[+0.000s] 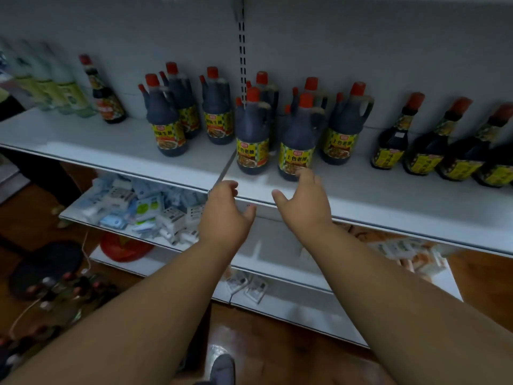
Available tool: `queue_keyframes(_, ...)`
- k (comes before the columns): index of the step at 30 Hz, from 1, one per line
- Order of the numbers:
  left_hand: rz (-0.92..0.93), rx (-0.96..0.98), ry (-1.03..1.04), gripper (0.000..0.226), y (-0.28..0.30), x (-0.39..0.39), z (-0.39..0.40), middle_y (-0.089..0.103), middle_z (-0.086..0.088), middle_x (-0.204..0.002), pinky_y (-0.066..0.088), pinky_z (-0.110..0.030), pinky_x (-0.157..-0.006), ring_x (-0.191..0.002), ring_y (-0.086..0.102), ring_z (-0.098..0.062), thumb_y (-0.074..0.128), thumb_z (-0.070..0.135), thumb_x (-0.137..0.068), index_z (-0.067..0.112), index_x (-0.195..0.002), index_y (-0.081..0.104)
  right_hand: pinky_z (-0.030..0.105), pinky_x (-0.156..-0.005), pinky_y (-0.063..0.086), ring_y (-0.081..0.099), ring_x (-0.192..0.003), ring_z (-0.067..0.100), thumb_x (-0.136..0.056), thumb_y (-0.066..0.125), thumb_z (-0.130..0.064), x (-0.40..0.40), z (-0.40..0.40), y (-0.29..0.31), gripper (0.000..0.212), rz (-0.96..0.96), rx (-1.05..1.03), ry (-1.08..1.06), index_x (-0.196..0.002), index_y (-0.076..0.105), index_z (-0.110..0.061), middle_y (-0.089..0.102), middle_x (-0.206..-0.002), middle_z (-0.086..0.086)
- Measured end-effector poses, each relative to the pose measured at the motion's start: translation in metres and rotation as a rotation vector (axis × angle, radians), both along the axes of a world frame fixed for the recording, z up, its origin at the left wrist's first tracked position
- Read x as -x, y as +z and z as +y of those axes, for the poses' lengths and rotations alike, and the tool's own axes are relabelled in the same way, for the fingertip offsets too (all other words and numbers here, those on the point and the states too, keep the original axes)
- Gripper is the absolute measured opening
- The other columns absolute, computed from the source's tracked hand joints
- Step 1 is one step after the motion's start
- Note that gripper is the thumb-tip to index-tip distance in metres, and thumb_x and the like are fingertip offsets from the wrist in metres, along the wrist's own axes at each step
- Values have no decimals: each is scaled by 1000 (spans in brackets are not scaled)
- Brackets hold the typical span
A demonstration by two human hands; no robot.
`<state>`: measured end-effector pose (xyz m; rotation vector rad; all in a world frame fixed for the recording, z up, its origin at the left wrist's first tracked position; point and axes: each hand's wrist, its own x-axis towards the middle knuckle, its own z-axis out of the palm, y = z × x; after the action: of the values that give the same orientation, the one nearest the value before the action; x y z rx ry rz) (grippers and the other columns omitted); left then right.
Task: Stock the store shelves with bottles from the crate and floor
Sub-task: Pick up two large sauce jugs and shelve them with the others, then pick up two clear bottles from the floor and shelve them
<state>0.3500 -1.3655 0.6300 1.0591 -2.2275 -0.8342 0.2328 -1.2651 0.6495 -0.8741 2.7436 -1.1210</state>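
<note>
Top shelf point(111, 143): about eight handled dark jugs point(252, 134), four slim dark bottles point(391, 145) at right; left hand point(224, 215) and right hand point(302, 201) both empty, fingers loosely spread; right fingertips touching front jug point(295, 140); more bottles on floor point(52, 298).

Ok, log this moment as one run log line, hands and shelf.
left hand: open, empty | right hand: open, fingertips at front jug | top shelf: dark jugs standing | floor bottles: waiting
</note>
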Motion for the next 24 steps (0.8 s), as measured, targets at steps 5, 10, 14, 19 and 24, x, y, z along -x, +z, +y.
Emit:
queue_keyframes(5, -3, 63, 15, 53, 13, -60, 2, 58, 0, -120, 47, -31, -88, -110, 56, -17, 73, 33, -82, 17, -127, 51, 38, -95, 45, 49, -120, 30, -86, 67, -41, -55, -4, 16, 60, 51, -2, 100, -134, 43, -14, 46, -133, 10)
queue_keyframes(10, -44, 80, 35, 57, 11, -153, -19, 56, 1, -124, 46, -31, -90, -113, 56, -17, 72, 36, -84, 18, -132, 48, 36, -92, 45, 51, -118, 28, -88, 64, -42, -131, -27, 23, 58, 52, -21, 137, -134, 43, -15, 47, -132, 9)
queue_keyframes(14, -122, 73, 89, 60, 0, -268, -50, 54, 1, -127, 50, -36, -93, -115, 56, -18, 72, 40, -83, 21, -135, 46, 35, -89, 45, 53, -115, 27, -88, 63, -44, -228, -65, 12, 59, 15, -51, 204, -136, 43, -15, 47, -131, 8)
queue_keyframes(19, -247, 90, 235, 58, -16, -406, -86, 55, 3, -126, 51, -36, -93, -114, 56, -18, 69, 41, -85, 23, -135, 45, 39, -89, 50, 54, -112, 29, -86, 65, -43, -355, -121, -7, 58, -14, -91, 403, -132, 45, -16, 47, -129, 9)
queue_keyframes(24, -267, 24, 348, 53, -35, -482, -109, 56, 7, -125, 53, -35, -90, -113, 57, -15, 68, 40, -87, 26, -133, 46, 33, -94, 43, 50, -117, 23, -85, 66, -42, -427, -166, -16, 54, 32, -144, 620, -130, 47, -18, 49, -126, 5)
